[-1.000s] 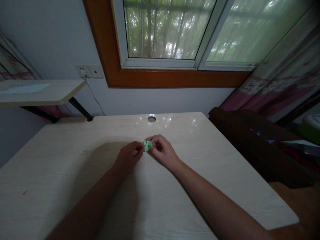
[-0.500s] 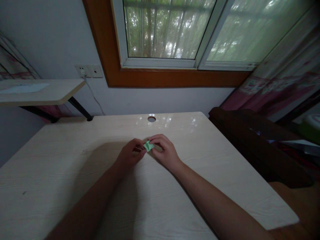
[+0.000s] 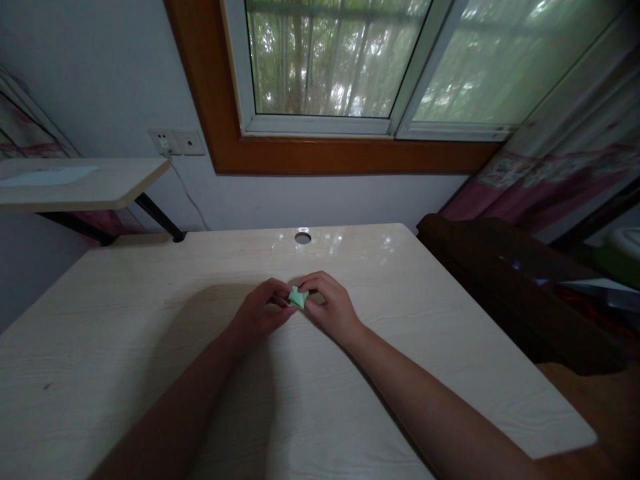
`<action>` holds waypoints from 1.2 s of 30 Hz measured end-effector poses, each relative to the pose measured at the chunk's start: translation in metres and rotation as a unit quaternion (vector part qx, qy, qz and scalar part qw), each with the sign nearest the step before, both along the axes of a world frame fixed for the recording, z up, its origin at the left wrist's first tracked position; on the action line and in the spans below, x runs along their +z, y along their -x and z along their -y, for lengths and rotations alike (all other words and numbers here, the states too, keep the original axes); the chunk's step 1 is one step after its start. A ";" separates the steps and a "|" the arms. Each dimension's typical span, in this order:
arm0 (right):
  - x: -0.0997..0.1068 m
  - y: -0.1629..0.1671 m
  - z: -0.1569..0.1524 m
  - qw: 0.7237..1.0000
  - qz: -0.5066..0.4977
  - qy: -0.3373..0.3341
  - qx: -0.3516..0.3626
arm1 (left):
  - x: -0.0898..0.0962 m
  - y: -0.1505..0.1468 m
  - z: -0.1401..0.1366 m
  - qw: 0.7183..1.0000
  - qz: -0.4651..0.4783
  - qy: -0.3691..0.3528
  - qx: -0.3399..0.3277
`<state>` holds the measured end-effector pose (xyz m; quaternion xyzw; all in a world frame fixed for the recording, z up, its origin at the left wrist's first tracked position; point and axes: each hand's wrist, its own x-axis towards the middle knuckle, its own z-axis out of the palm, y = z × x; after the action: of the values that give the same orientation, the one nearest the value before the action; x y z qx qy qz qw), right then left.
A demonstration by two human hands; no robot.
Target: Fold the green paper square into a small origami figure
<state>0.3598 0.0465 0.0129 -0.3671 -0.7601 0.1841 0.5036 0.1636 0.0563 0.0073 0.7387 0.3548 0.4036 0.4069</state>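
A small piece of folded light-green paper [image 3: 299, 297] is held between my two hands over the pale wood-grain desk [image 3: 320, 387]. My left hand [image 3: 264, 308] pinches its left side with thumb and fingers. On the opposite side, my right hand [image 3: 331, 301] grips the paper between thumb and forefinger. The fingertips cover the paper's edges, so its full folded shape cannot be made out.
A round cable hole [image 3: 303, 238] is near the desk's back edge. At the left a raised shelf [image 3: 100, 187] stands on black legs. Behind are a wall socket [image 3: 176, 142] and a window. Dark wooden furniture [image 3: 500, 287] is at the right.
The green paper has tilted and shifted slightly toward me between the fingers, and its visible outline differs. Both hands keep hold of it and have barely moved.
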 end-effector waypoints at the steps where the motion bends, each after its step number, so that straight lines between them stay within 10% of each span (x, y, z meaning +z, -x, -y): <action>1: 0.000 0.000 0.000 1.000 0.001 0.003 -0.004 | 0.000 0.000 0.000 1.000 -0.001 0.002 -0.004; 22: -0.005 0.000 -0.002 0.999 0.021 0.027 -0.036 | -0.011 0.001 -0.006 0.993 0.079 0.086 -0.016; 36: -0.005 0.001 -0.003 0.998 0.000 0.053 -0.046 | -0.003 -0.001 -0.005 0.992 0.011 -0.127 0.008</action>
<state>0.3585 0.0492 0.0081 -0.4280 -0.7314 0.2005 0.4917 0.1644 0.0617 0.0047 0.7770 0.3021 0.4571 0.3099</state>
